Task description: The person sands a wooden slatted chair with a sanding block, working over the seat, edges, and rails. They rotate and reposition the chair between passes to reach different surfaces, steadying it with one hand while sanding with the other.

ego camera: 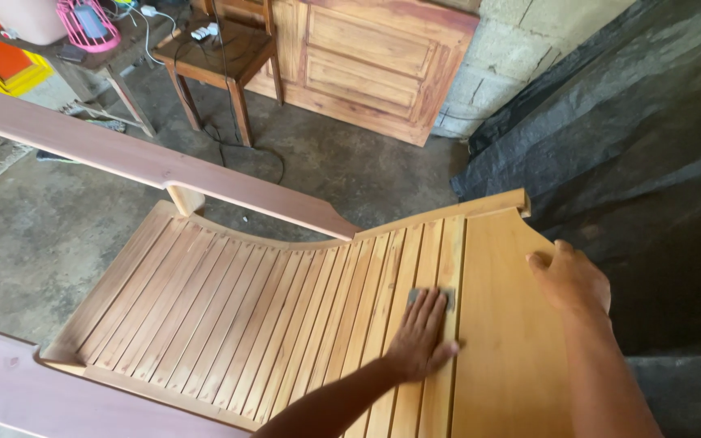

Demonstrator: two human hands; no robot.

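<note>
Grey concrete floor (50, 235), rough and stained, spreads under a workshop piece that fills the lower half of the frame: a pale slatted wooden chair seat (229, 316), curved, with narrow slats running from the lower centre up toward the middle.

Nearest, at the bottom centre, the left hand (422, 337) lies flat with fingers spread and pressed on a small grey sheet of sandpaper (432, 296), which peeks out past the fingertips. The sandpaper sits on the slats just beside the broad smooth wooden side board (496, 324) on the right. It lies straight ahead of the left hand, up the frame, and the slats' long axis runs the same way, along the forearm. The left hand is the one on it; the right is well apart.

To the right, the right hand (571, 280) is curled over the outer edge of that side board, fingers closed around the rim, holding nothing else.

Two reddish-brown wooden armrest planks cross the left side, one at the lower left (34, 389), one higher (148, 162).

Farther up stand a brown wooden stool (221, 57) with cables, a panelled wooden door leaf (375, 65) leaning against a block wall, and black plastic sheeting (634, 138) at right.
</note>
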